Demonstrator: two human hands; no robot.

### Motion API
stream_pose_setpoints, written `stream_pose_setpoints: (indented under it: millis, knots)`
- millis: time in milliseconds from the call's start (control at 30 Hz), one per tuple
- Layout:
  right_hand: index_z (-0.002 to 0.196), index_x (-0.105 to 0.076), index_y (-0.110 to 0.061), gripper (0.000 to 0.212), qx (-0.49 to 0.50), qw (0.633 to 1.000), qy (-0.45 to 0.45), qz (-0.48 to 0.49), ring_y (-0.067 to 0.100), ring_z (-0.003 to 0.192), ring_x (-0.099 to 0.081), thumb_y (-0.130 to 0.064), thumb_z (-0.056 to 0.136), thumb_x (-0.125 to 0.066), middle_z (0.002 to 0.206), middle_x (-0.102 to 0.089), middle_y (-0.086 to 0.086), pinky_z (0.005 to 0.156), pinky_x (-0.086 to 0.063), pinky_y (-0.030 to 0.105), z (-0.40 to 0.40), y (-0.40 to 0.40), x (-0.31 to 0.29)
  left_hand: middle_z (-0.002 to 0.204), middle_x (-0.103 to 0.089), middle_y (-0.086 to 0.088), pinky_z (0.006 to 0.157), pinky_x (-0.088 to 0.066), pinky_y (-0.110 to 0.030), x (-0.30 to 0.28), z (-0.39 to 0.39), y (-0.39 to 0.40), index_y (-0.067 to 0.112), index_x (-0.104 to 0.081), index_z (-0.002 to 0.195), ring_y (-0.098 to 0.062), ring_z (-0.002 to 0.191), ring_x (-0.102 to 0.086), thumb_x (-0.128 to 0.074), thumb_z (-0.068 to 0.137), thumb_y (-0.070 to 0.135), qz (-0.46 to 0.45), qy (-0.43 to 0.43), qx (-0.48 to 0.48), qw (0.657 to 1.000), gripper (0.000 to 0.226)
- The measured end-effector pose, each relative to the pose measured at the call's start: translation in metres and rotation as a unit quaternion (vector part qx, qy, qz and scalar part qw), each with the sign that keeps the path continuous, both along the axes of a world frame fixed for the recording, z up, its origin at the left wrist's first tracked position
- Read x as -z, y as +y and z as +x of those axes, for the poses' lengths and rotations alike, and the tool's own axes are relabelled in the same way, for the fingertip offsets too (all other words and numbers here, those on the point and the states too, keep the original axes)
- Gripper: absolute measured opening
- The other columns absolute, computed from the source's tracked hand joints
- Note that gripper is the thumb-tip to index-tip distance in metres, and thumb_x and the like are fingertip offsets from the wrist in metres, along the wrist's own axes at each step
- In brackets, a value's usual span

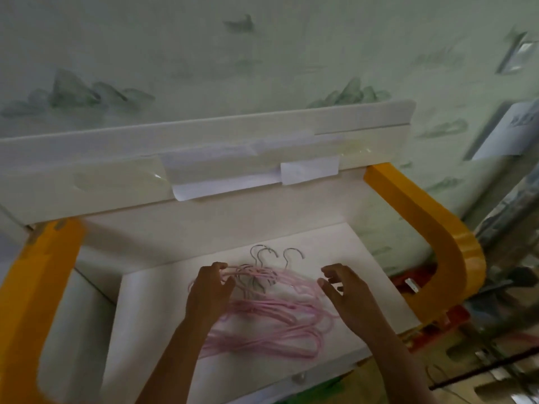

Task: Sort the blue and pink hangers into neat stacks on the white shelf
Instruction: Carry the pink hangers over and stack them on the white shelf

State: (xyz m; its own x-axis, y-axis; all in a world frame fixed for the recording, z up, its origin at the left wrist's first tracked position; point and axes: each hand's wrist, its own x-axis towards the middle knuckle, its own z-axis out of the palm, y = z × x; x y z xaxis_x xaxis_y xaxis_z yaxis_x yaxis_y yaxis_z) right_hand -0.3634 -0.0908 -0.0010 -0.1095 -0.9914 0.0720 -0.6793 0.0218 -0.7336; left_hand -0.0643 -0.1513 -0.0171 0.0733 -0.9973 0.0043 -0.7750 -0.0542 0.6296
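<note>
**Entry: pink hangers, squaring-up in progress**

Handling note: the step in hand is probably aligning the pile. It is best done by nudging both sides inward together so the hooks are nesting, rather than lifting single wires.

Left hand (210,282): fingers (217,268) are curling over the upper left shoulder of the pink hangers (271,313) and appear to be pinching the wire.

Right hand (341,287): fingers (331,271) are hanging loosely curled and spread, gripping nothing, hovering just above the pile's right shoulder; contact cannot be told.

Metal hooks (264,253): lying just beyond both sets of fingertips, fanning apart.

White shelf (163,316): lying under the pile.

Blue hangers: not showing.

Yellow frame (423,228): curving well outside both hands.
</note>
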Motion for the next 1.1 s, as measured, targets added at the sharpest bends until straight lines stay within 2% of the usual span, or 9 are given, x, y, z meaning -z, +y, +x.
stream_pose_setpoints:
  millis: [133,300,367,500,600,667,800,933,1100]
  knots:
    - [0.114,-0.057,-0.032,0.02,-0.008,1.0,-0.007,0.006,0.001,0.099,-0.06,-0.035,0.094,-0.061,0.112,-0.061,-0.013,0.085,-0.053,0.025,-0.009,-0.013,0.005,0.114,-0.064,-0.007,0.092,-0.045,-0.037,0.0,-0.01,-0.01,0.019,-0.062,0.121,-0.027,0.108,-0.06,-0.062,0.09,0.023,0.004,-0.038,-0.041,0.998,0.032]
    - [0.113,-0.059,-0.029,0.019,0.004,1.0,-0.019,0.001,0.0,0.096,-0.061,-0.032,0.094,-0.062,0.11,-0.063,-0.013,0.083,-0.054,0.027,-0.022,-0.023,0.011,0.103,-0.067,-0.002,0.084,-0.048,-0.037,0.001,-0.013,-0.017,0.02,-0.067,0.107,-0.024,0.097,-0.064,-0.066,0.086,0.016,-0.008,-0.022,-0.076,0.997,0.021]
    - [0.113,-0.06,-0.027,0.019,0.01,1.0,-0.026,0.002,0.0,0.096,-0.061,-0.03,0.094,-0.062,0.109,-0.063,-0.012,0.081,-0.054,0.025,-0.025,-0.026,0.012,0.095,-0.069,0.002,0.08,-0.053,-0.037,0.004,-0.01,-0.02,0.024,-0.068,0.099,-0.021,0.085,-0.068,-0.065,0.083,0.011,0.001,0.017,-0.093,0.995,0.021]
    - [0.114,-0.06,-0.027,0.02,0.012,0.999,-0.035,-0.002,-0.002,0.096,-0.061,-0.028,0.094,-0.062,0.109,-0.063,-0.013,0.079,-0.05,0.019,-0.027,-0.028,0.013,0.084,-0.07,-0.004,0.057,-0.06,-0.041,0.001,-0.003,-0.023,0.014,-0.072,0.098,-0.027,0.058,-0.07,-0.061,0.087,0.0,0.07,0.213,-0.136,0.965,0.021]
    - [0.114,-0.061,-0.027,0.02,0.015,0.999,-0.037,-0.007,-0.003,0.095,-0.061,-0.028,0.095,-0.061,0.109,-0.064,-0.014,0.076,-0.048,0.013,-0.027,-0.026,0.011,0.076,-0.072,-0.015,0.063,-0.061,-0.046,-0.012,0.003,-0.018,0.006,-0.074,0.092,-0.035,0.059,-0.071,-0.069,0.087,0.001,0.102,0.299,-0.127,0.94,0.009]
    - [0.114,-0.061,-0.027,0.019,0.018,0.999,-0.04,-0.009,-0.003,0.095,-0.061,-0.028,0.095,-0.061,0.108,-0.064,-0.014,0.074,-0.047,0.011,-0.024,-0.023,0.008,0.081,-0.07,-0.02,0.062,-0.061,-0.044,-0.02,0.008,-0.012,0.003,-0.072,0.091,-0.038,0.061,-0.07,-0.069,0.087,0.001,0.129,0.343,-0.123,0.922,0.005]
    - [0.113,-0.062,-0.027,0.018,0.032,0.998,-0.047,-0.017,-0.004,0.094,-0.061,-0.028,0.095,-0.061,0.107,-0.065,-0.014,0.07,-0.046,0.007,-0.017,-0.014,0.0,0.087,-0.075,-0.016,0.054,-0.057,-0.032,-0.029,0.015,0.003,0.002,-0.064,0.1,-0.03,0.06,-0.069,-0.058,0.095,0.002,0.196,0.389,-0.089,0.896,0.007]
    - [0.111,-0.063,-0.028,0.016,0.056,0.997,-0.043,-0.027,-0.01,0.091,-0.058,-0.026,0.095,-0.061,0.106,-0.064,-0.016,0.068,-0.042,0.001,-0.006,-0.003,-0.012,0.089,-0.075,-0.017,0.054,-0.057,-0.031,-0.029,0.02,0.016,-0.001,-0.059,0.104,-0.03,0.064,-0.069,-0.053,0.097,0.001,0.207,0.429,-0.072,0.876,0.009]
    - [0.11,-0.064,-0.024,0.015,0.083,0.994,-0.023,-0.068,-0.005,0.093,-0.06,-0.021,0.096,-0.06,0.104,-0.067,-0.013,0.075,-0.044,0.011,-0.005,0.014,-0.026,0.088,-0.075,-0.015,0.051,-0.056,-0.029,-0.03,0.008,0.028,0.0,-0.065,0.1,-0.022,0.058,-0.069,-0.051,0.098,0.001,0.211,0.462,-0.06,0.859,0.014]
